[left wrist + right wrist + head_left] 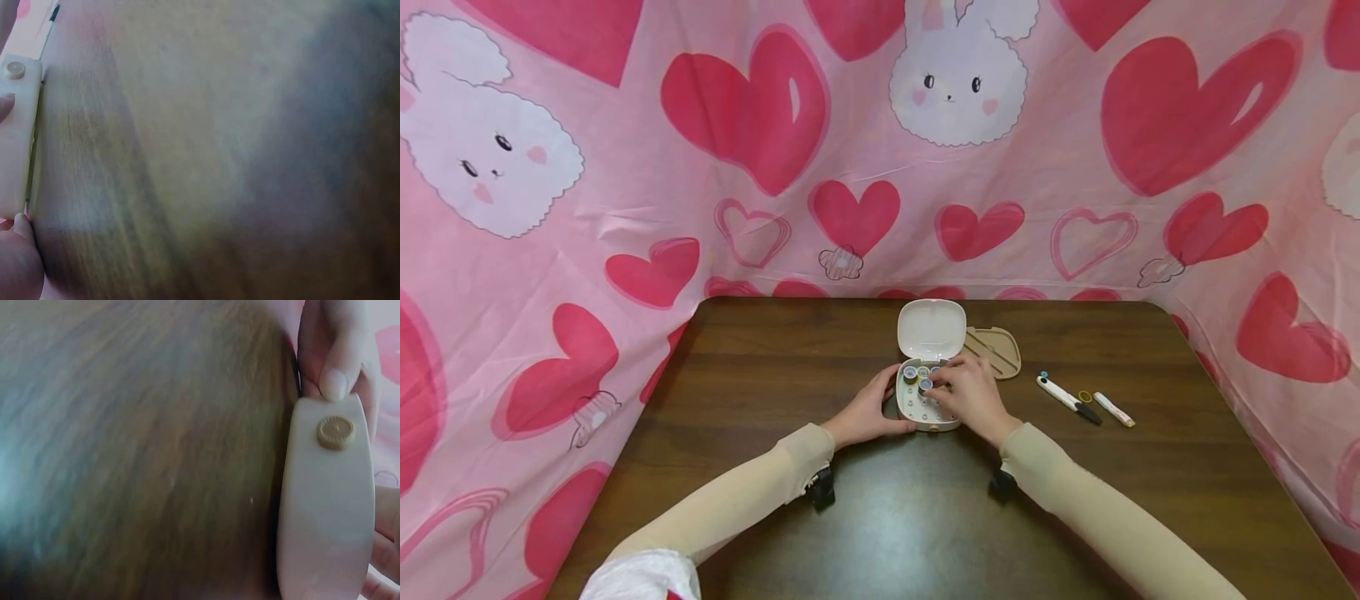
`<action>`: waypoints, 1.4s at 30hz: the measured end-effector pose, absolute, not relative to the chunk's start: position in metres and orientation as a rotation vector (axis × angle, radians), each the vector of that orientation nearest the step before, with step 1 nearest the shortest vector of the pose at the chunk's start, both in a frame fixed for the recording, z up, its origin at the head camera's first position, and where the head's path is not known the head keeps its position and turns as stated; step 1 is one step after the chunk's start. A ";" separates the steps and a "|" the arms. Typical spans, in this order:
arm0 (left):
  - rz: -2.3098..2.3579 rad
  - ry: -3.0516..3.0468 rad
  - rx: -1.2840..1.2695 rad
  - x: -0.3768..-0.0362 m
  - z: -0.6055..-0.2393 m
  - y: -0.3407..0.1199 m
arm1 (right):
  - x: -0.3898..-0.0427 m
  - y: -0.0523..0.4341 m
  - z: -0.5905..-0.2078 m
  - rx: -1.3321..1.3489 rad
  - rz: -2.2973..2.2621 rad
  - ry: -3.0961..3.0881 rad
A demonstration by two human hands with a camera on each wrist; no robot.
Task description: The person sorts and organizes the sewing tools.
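Observation:
In the head view, a small white sewing box (930,427) sits on the table with its hinged lid (931,329) raised. Several thread spools stand on the pegs in its far part. My left hand (867,414) grips the box's left side, its thumb at the near corner. Over the box, my right hand (973,396) pinches a spool with a bluish top (926,385) between thumb and fingers. Whether that spool touches its peg cannot be seen. The right wrist view shows the box's front wall (328,512) with a round tan button (335,432).
A beige tray (1006,350) lies behind the box to the right. Farther right are a white tool with a dark end (1060,394), a small yellow ring (1085,397) and a short white stick (1114,409). Pink heart-patterned cloth (865,125) hangs around the table (760,350).

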State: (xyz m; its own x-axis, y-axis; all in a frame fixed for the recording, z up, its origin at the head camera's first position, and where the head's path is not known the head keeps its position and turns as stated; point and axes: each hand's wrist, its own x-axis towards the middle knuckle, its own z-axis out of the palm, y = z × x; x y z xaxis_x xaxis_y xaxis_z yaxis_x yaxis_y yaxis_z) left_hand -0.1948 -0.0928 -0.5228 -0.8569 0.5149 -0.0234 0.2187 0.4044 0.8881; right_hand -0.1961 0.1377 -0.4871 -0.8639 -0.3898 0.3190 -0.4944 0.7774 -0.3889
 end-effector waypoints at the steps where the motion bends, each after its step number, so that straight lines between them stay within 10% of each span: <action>1: 1.436 2.371 0.638 -0.195 -0.523 -0.093 | -0.195 0.136 -0.487 0.682 0.696 -2.758; 42: 1.445 2.368 0.630 -0.195 -0.523 -0.093 | -0.197 0.108 -0.494 0.613 0.620 -2.773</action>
State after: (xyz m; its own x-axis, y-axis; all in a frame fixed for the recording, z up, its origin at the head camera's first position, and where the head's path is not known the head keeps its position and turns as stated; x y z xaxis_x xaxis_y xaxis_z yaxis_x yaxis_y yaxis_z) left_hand -0.1948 -0.0934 -0.5234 -0.8602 0.5094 -0.0234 0.2120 0.3990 0.8921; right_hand -0.1965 0.1081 -0.4944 -0.8847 -0.3473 0.3111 -0.4467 0.8225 -0.3521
